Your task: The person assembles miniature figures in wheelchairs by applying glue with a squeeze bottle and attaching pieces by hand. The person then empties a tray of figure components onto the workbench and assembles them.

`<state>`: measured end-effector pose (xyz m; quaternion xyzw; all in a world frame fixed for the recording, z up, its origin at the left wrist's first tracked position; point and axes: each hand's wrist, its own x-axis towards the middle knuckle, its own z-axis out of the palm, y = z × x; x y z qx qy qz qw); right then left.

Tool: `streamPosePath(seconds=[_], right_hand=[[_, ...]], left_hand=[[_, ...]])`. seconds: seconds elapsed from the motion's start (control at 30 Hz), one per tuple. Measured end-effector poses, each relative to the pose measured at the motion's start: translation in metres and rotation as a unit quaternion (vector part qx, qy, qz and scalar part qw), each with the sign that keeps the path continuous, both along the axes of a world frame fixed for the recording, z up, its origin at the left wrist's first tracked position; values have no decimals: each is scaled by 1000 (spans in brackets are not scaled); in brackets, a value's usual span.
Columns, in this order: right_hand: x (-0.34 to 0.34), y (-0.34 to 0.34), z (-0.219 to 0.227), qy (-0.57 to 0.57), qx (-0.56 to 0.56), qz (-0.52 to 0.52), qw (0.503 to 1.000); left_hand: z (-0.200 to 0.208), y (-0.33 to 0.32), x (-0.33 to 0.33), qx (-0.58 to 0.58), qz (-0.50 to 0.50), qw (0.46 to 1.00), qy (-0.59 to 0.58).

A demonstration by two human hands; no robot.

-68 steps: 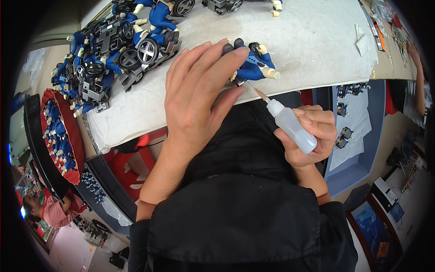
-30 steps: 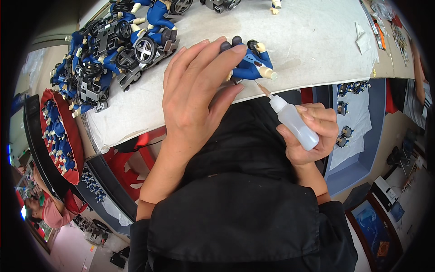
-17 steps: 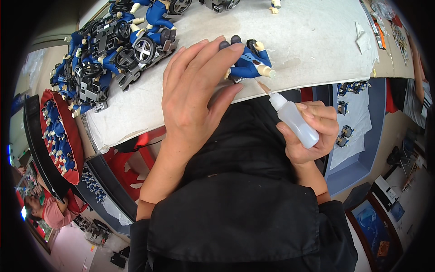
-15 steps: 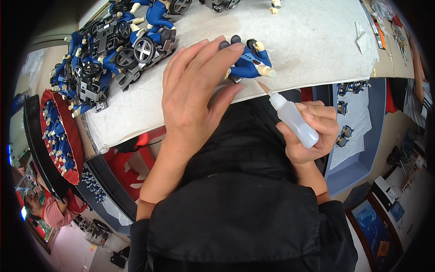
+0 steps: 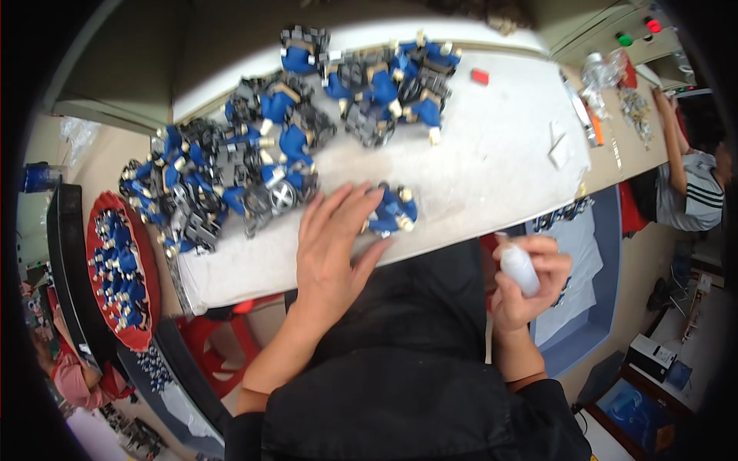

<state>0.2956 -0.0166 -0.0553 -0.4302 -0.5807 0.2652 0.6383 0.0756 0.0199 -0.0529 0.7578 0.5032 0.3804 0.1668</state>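
A small toy figure in blue [image 5: 397,209] with cream hands is at the front part of the white-covered table. My left hand [image 5: 334,250] holds it from the left, thumb on the near side and fingers on the far side. Off the table's front edge, my right hand [image 5: 530,284] is closed around a white squeeze bottle [image 5: 520,269] with a thin tip. The bottle is tilted, its tip blurred and apart from the figure. A dense heap of similar blue figures with dark wheeled parts [image 5: 231,165] covers the table's left and far side.
A red scalloped tray [image 5: 146,253] of blue pieces stands at the left. At the right are a blue-grey bin [image 5: 600,296] lined with white sheet, an orange-handled tool [image 5: 596,127] and a crumpled paper [image 5: 559,144]. A red block [image 5: 480,76] lies far back. Another person [image 5: 696,184] sits at right.
The view has shifted, showing more of the table's far side. My right hand has drawn the bottle's tip away from the figure. My left hand stays at the figure.
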Motion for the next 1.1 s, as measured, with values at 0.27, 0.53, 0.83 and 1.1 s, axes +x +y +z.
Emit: streamPosePath(seconds=[0.27, 0.53, 0.83, 1.1], right_hand=[[56, 136, 20, -69, -152, -53, 985], [34, 129, 29, -202, 164, -206, 943], [-80, 382, 24, -608, 101, 28, 787], [-130, 324, 92, -626, -145, 135, 754]], left_hand=[[2, -2, -3, -16, -8, 1000, -5], [7, 9, -9, -65, -40, 997, -11], [7, 10, -13, -54, -74, 996, -20], [5, 4, -18, -72, -63, 995, -18]])
